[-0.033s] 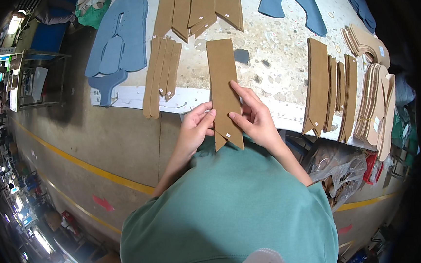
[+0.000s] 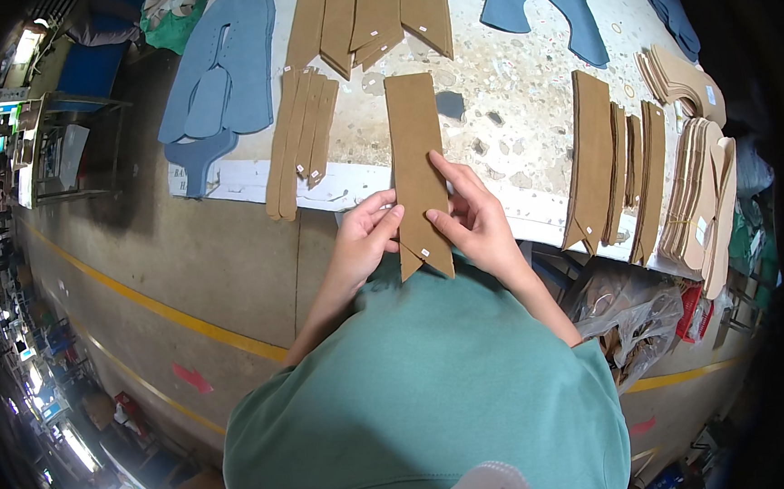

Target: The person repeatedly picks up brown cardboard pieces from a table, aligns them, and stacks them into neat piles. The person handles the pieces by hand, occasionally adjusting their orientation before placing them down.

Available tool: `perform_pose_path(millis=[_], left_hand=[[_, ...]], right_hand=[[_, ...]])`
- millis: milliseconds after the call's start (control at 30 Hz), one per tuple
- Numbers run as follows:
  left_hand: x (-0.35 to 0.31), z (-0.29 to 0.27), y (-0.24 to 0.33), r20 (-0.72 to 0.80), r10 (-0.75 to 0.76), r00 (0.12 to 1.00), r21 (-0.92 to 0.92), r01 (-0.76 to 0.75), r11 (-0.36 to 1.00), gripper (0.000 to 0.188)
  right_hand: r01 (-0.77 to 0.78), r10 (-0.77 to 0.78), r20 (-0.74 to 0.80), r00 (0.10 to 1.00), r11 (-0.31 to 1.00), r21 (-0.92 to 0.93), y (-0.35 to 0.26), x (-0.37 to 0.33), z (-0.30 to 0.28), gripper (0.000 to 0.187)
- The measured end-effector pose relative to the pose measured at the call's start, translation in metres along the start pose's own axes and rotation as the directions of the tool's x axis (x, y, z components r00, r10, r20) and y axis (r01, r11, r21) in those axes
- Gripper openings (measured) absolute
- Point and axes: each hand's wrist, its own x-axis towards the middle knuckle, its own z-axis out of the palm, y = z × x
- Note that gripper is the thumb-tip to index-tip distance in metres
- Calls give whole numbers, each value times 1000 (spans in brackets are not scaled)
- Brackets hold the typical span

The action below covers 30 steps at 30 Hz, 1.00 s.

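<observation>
In front of my body I hold a stack of brown leather-like strips (image 2: 416, 152) with slanted lower ends and a small white sticker. My left hand (image 2: 366, 237) pinches its left edge, thumb in front and other fingertips partly hidden behind. On the right edge, my right hand (image 2: 483, 224) has its thumb on the front face and its index finger stretched up along the side. The strips' upper part overlaps the table (image 2: 521, 204); their lower ends come over its near edge toward my green shirt.
Narrow brown strips (image 2: 298, 142) lie to the left and wider brown strips (image 2: 376, 18) at the back. Further brown stacks (image 2: 586, 158) and beige curved pieces (image 2: 693, 196) sit on the right. Blue pieces (image 2: 248, 64) lie far left. Under the right edge hangs a clear plastic bag (image 2: 628, 310).
</observation>
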Motion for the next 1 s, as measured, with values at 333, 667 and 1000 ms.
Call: perform_pose_path(millis=[333, 667, 1000], left_hand=[[0, 23, 18, 294, -90, 952, -33, 104, 994, 33], [52, 38, 36, 223, 792, 569, 780, -591, 205, 25], [64, 37, 19, 248, 733, 633, 820, -540, 189, 22]], right_hand=[[-6, 17, -78, 997, 990, 138, -10, 5, -23, 43], [201, -354, -124, 927, 748, -632, -53, -3, -113, 38], [-166, -310, -631, 711, 798, -580, 8, -32, -140, 38]])
